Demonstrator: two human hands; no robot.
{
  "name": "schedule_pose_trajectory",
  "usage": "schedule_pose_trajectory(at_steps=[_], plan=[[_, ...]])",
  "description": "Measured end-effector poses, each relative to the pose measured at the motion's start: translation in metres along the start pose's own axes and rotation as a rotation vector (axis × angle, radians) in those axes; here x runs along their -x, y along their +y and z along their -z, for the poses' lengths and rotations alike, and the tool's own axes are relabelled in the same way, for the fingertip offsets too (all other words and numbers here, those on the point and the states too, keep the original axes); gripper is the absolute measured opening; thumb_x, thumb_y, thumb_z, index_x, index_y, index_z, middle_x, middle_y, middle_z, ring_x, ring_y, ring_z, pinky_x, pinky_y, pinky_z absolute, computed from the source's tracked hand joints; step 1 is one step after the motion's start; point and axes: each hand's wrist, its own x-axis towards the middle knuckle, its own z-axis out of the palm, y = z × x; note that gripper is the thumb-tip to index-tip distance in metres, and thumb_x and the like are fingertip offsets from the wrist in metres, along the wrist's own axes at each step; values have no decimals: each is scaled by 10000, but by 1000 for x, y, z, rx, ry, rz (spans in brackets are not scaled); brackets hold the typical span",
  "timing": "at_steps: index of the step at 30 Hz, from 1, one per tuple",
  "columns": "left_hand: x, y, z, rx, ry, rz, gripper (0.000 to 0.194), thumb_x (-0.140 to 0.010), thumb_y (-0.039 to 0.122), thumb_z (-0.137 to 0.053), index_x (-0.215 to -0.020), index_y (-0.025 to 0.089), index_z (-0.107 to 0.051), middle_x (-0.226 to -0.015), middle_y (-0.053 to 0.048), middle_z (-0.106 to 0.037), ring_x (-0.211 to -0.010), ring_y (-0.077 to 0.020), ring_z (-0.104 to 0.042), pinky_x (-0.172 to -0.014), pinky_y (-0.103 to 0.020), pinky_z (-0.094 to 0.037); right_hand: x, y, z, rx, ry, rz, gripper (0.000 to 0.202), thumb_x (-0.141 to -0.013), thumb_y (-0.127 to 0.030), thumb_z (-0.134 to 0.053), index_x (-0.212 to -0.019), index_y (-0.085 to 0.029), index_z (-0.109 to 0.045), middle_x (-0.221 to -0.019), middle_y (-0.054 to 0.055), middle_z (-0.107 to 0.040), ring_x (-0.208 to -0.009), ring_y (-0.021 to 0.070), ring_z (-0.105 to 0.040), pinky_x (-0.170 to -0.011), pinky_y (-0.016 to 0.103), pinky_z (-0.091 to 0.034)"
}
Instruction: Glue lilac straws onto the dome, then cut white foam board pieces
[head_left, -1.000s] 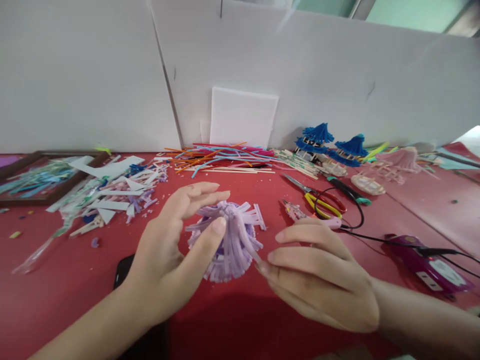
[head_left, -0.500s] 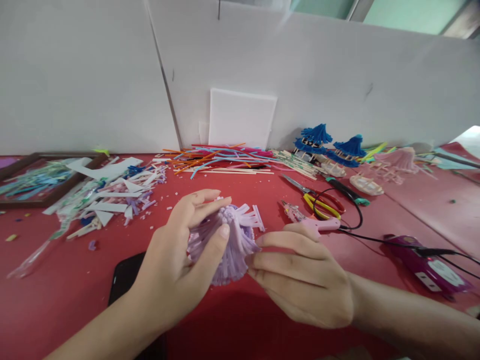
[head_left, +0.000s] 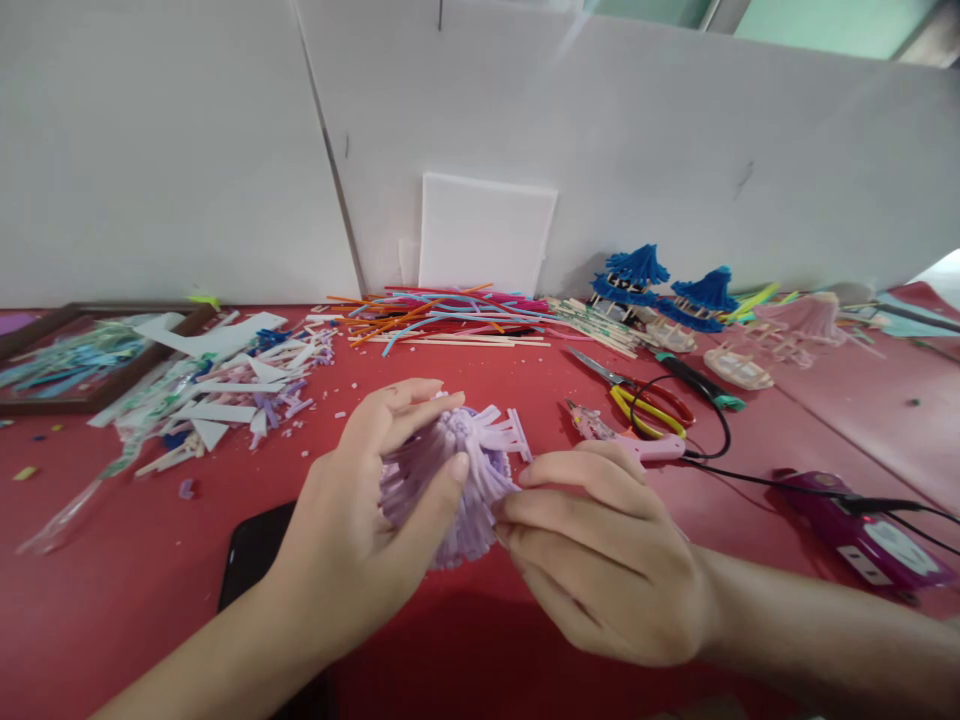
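A lilac pipe-cleaner roof [head_left: 474,500], cone-shaped with many strands fanning down from its peak, is held above the red table. My left hand [head_left: 367,510] wraps round its left side, the thumb lying across the front strands and the fingers behind. At its lower right edge, my right hand [head_left: 607,550] has its fingertips pinched together on the strands' ends. What sits between those fingertips is partly hidden. A short crosspiece joins a few strands that stick out at the roof's upper right.
Behind lie pipe cleaners [head_left: 442,318] in several colours. White and lilac scraps [head_left: 232,390] lie left, near a dark phone [head_left: 251,550]. To the right are scissors [head_left: 630,395], a pink glue gun [head_left: 645,447], a purple power strip [head_left: 862,535] and blue roofs [head_left: 634,275].
The left thumb has shifted slightly right and up over the strands. My right fingers have moved a little at the roof's edge. The view has shifted slightly.
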Motion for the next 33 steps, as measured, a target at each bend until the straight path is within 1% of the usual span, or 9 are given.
schedule_pose_trajectory(at_steps=[3,8,11,13,16,19,25,29,33], plan=[[0,-1,-2,-41,21,-21,376,-853,376,-562,-1210,260,-536,-1231,-68,-573,-1181,-265,-560,-898,-352,-546,-1,-1,-1,21,-3,13,115,-742,-47,-626,-753,-147,-682,-832,9,-729,-834,184,-615,-722,337,-473],[0,0,-2,-29,29,-18,374,-841,360,-571,-1203,273,-534,-1223,-66,-571,-1154,-267,-580,-864,-344,-561,-4,1,-1,23,-7,24,113,-749,-75,-599,-769,-157,-674,-803,22,-702,-814,198,-607,-686,353,-496],[1,0,-2,-24,30,-24,372,-835,344,-582,-1198,282,-535,-1219,-62,-572,-1163,-271,-573,-869,-353,-559,-8,5,2,-54,-10,6,91,-739,-148,-584,-776,-160,-666,-799,47,-684,-804,213,-593,-673,371,-504],[1,-1,-2,-25,24,-29,371,-843,345,-574,-1205,282,-527,-1228,-60,-565,-1170,-265,-568,-888,-354,-550,-12,7,4,-131,1,-10,89,-729,-162,-579,-775,-160,-655,-780,55,-667,-777,203,-585,-678,367,-505],[0,-1,-3,-15,22,-25,361,-847,348,-572,-1200,288,-526,-1227,-54,-564,-1163,-252,-573,-902,-348,-542,-20,12,6,-195,46,-73,70,-742,-112,-589,-768,-161,-631,-750,47,-640,-732,170,-576,-712,356,-497],[-2,2,-4,26,20,-16,346,-840,338,-576,-1178,281,-531,-1204,-55,-585,-1134,-241,-595,-853,-315,-564,-27,17,4,-204,82,-184,94,-757,-80,-612,-783,-170,-617,-769,41,-628,-741,160,-576,-715,336,-480],[-3,5,-3,84,-9,13,345,-837,333,-575,-1172,265,-526,-1173,-63,-611,-1090,-232,-625,-801,-286,-579,-32,21,-5,-280,71,-364,117,-758,-132,-636,-855,-185,-597,-842,43,-633,-806,175,-581,-731,323,-478],[-3,2,-5,122,-14,10,344,-838,320,-570,-1173,266,-518,-1172,-63,-616,-1093,-239,-623,-793,-291,-581,-33,23,-7,-324,45,-390,139,-757,-148,-635,-890,-176,-606,-867,44,-657,-822,172,-587,-759,324,-477],[-2,2,-7,93,26,29,345,-826,310,-577,-1163,255,-525,-1187,-71,-611,-1087,-244,-626,-773,-300,-586,-37,23,-8,-341,27,-400,88,-754,-138,-644,-822,-187,-618,-810,28,-668,-766,157,-598,-761,316,-474]])
